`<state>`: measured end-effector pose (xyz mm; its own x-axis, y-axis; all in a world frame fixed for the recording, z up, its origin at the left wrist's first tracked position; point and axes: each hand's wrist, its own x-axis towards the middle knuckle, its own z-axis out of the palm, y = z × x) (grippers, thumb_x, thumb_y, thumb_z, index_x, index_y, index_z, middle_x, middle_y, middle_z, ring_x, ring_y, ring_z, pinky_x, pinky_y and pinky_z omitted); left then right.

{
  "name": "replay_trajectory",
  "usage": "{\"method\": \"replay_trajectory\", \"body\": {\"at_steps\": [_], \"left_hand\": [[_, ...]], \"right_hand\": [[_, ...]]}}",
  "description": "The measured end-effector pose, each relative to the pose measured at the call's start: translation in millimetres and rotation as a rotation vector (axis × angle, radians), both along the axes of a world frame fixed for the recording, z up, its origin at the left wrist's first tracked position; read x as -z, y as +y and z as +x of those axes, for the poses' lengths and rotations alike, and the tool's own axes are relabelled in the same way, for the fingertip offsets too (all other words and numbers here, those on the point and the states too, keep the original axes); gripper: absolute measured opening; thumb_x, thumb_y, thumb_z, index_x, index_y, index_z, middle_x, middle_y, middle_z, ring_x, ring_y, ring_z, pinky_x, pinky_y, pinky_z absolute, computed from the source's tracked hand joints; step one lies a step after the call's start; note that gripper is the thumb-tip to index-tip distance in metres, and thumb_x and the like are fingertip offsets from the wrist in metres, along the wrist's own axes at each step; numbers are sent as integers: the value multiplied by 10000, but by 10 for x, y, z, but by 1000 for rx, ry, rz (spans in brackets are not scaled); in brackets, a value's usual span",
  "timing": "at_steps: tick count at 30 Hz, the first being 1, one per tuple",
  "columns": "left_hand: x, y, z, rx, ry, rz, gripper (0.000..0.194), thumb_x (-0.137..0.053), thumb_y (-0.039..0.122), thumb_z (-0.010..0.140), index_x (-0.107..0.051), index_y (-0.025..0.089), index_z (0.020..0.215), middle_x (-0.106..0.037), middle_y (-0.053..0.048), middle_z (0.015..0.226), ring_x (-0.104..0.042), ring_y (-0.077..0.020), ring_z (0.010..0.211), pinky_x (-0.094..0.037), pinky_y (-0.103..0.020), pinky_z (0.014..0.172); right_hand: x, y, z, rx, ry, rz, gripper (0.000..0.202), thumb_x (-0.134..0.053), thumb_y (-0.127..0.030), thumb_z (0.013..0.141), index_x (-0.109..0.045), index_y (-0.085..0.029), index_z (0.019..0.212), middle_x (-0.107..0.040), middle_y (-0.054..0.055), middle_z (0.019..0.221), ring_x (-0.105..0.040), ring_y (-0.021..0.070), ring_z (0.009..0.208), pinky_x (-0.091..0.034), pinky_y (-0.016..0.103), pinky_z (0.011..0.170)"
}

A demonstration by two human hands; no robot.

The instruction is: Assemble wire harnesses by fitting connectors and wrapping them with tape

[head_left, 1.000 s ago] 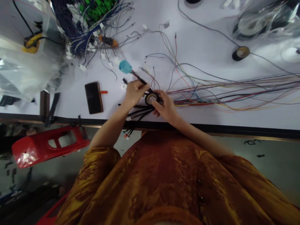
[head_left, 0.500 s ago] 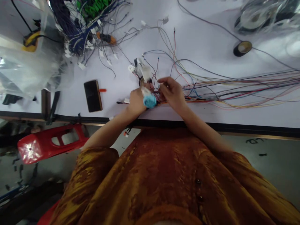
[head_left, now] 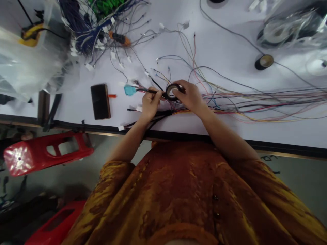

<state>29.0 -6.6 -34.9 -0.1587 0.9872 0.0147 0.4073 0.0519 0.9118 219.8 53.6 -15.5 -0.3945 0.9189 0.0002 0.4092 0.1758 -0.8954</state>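
Between the thumb and fingers of my left hand (head_left: 150,104) is a black-wrapped wire bundle. From its left end a light-blue connector (head_left: 129,90) sticks out over the table. My right hand (head_left: 189,96) grips a roll of black tape (head_left: 174,92), held against the bundle just right of my left fingertips. Long coloured wires (head_left: 245,98) run from under my hands to the right edge of the view. A second dark taped branch (head_left: 163,114) lies nearer the table edge, with a white connector (head_left: 121,128) at its left end.
A phone (head_left: 100,101) lies left of my hands, beside a small orange piece (head_left: 112,96). Behind are a wire pile (head_left: 87,37) and an orange-and-black tool (head_left: 120,38). Another tape roll (head_left: 264,62) stands at right. A red plastic stool (head_left: 46,151) is below the table edge.
The light-blue connector has swung from over my left wrist out to the left. The tape roll now shows plainly in my right hand, and the view has shifted slightly.
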Motion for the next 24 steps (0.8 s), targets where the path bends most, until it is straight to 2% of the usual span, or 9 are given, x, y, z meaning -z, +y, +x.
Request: {"method": "replay_trajectory", "body": {"at_steps": [2,4,6,10,12,15,18,21,24], "left_hand": [[6,67,8,24,-98,-20,325,-670,527,885,-632,205,872,-665,-22,732,-633,-153,643,-475,-284,569],[18,104,27,62,-151,-30,294,-757,467,823,-638,201,855,-664,-16,721,-647,-151,648,-491,-268,572],[48,115,55,45,-148,-14,260,-768,420,816,-627,203,845,-666,-17,741,-661,-155,678,-525,-274,616],[139,105,104,-62,-47,39,220,-744,376,836,-599,211,831,-663,-19,778,-672,-165,750,-551,-294,715],[165,99,107,-61,-32,46,208,-730,376,848,-603,211,846,-679,-29,817,-677,-167,769,-555,-301,737],[163,82,88,43,-142,51,211,-715,384,861,-598,210,866,-719,-52,904,-686,-166,777,-564,-311,751],[161,57,72,96,-217,64,242,-745,391,838,-588,207,843,-718,-52,890,-688,-171,784,-562,-310,747],[204,62,77,44,-175,104,245,-768,372,817,-588,206,799,-670,-25,796,-661,-167,742,-539,-296,699],[253,115,69,-71,-106,138,222,-762,309,816,-569,211,769,-634,-7,732,-636,-158,699,-527,-290,670]], "right_hand": [[-5,-45,71,-29,-190,134,344,-624,-407,932,-658,-148,1156,-644,148,1135,-620,300,1076,-517,448,927],[-27,-54,65,-121,-334,237,463,-643,-455,925,-611,-140,1262,-602,189,1262,-569,347,1185,-480,496,989],[-58,-56,13,-232,-428,297,526,-639,-484,926,-569,-151,1327,-599,189,1280,-546,363,1203,-464,514,995],[-126,-118,-67,-356,-547,334,359,-580,-391,945,-623,-135,1194,-637,178,1177,-556,353,1121,-455,507,967],[-156,-158,-60,-380,-575,324,288,-561,-310,928,-636,-117,1129,-632,192,1171,-561,349,1100,-460,492,951],[-173,-167,-31,-366,-598,306,274,-536,-225,908,-623,-95,1134,-611,214,1209,-562,350,1111,-464,492,943],[-140,-149,-60,-318,-612,329,261,-501,-223,944,-626,-86,1128,-604,220,1249,-555,352,1156,-454,515,960],[-86,-221,-225,-237,-603,388,307,-446,-293,1014,-660,-73,1009,-592,227,1301,-545,339,1211,-451,510,958],[-61,-367,-472,-92,-602,419,494,-336,-344,1070,-662,-54,839,-606,231,1295,-564,301,1218,-456,480,927]]}}
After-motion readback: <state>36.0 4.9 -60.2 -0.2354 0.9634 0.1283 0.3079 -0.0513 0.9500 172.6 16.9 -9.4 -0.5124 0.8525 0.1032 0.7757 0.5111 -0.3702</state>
